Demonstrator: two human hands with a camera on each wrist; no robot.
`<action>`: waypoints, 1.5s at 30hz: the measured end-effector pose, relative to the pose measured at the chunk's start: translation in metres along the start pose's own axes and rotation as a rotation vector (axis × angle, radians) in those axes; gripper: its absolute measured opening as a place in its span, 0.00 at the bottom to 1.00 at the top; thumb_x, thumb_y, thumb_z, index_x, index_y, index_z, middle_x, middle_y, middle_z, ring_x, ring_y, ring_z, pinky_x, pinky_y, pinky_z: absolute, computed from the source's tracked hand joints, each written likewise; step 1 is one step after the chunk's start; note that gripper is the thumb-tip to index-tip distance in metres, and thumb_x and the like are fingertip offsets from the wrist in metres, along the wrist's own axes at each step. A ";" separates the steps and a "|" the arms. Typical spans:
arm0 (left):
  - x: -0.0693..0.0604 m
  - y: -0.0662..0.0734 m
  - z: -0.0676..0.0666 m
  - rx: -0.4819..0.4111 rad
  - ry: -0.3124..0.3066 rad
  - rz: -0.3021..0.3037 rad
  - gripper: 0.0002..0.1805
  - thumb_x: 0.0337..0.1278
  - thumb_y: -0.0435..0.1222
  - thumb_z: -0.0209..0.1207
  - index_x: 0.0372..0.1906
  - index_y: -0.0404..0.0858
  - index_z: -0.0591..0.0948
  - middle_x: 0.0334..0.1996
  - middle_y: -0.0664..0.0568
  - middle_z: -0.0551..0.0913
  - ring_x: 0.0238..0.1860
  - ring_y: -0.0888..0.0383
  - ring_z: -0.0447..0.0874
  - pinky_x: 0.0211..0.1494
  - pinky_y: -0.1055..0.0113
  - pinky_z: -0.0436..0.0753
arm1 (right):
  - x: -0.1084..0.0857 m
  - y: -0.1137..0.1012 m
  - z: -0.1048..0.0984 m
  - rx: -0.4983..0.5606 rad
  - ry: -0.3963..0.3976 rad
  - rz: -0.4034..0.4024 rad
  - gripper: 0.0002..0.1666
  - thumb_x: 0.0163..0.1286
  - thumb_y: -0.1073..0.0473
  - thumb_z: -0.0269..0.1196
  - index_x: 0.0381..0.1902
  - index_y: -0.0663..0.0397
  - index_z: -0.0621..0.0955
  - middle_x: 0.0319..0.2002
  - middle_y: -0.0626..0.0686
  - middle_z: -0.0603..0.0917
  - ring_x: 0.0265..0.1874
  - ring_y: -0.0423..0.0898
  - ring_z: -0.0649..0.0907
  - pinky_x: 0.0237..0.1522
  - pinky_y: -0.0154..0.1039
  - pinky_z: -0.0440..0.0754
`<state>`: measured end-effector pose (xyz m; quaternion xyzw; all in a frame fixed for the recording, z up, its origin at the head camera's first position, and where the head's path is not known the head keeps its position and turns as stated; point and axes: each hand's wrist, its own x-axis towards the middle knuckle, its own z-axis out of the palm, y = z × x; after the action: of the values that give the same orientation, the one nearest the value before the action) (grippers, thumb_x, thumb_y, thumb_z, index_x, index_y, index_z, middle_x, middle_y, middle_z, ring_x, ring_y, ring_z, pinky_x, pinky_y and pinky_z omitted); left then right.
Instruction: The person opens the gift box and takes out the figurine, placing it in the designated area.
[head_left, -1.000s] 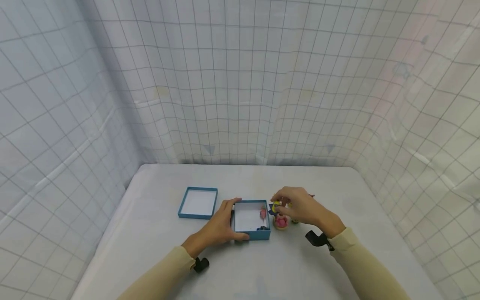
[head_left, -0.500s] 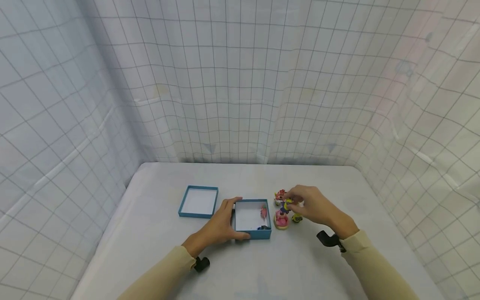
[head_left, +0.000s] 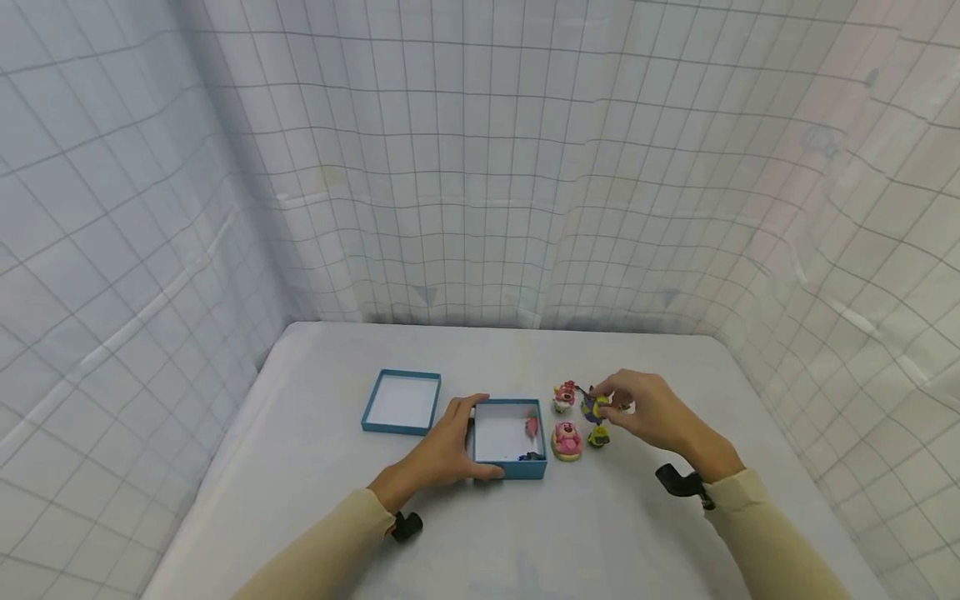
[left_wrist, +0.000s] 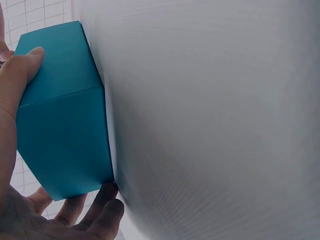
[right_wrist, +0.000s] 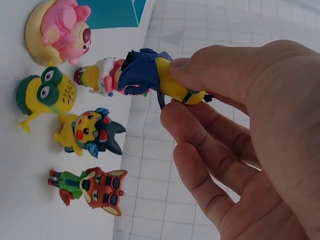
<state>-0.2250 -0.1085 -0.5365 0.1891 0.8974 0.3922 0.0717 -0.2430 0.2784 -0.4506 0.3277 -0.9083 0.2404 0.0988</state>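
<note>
My left hand grips the open blue box, thumb on its near wall and fingers around the far side; the left wrist view shows the box's teal walls close up. Inside the box lie a small pink figure and a dark little piece. Between thumb and fingertips, my right hand pinches a yellow Minion figurine with blue clothing, held tilted above the table. Below it stand a pink bear figurine, a green-goggled yellow figurine and a fox figurine.
The blue box lid lies inner side up at the left. Another pink figurine stands behind the bear, and a Pikachu-like figurine with a dark hood stands nearer the fox. Gridded white curtains surround the white table.
My right hand has moved right, away from the box, carrying the Minion figurine over the other figurines and uncovering some of them. My left hand keeps its hold on the box.
</note>
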 end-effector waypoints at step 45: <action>-0.002 0.002 -0.001 -0.011 0.003 -0.007 0.70 0.52 0.54 0.91 0.94 0.47 0.60 0.84 0.37 0.69 0.74 0.42 0.79 0.79 0.38 0.82 | -0.044 0.045 0.017 0.017 0.009 0.166 0.16 0.70 0.71 0.82 0.51 0.53 0.94 0.48 0.48 0.93 0.40 0.38 0.89 0.44 0.40 0.92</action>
<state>-0.2232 -0.1087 -0.5341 0.1852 0.8960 0.3970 0.0728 -0.2386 0.3236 -0.4965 0.2509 -0.9298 0.2572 0.0798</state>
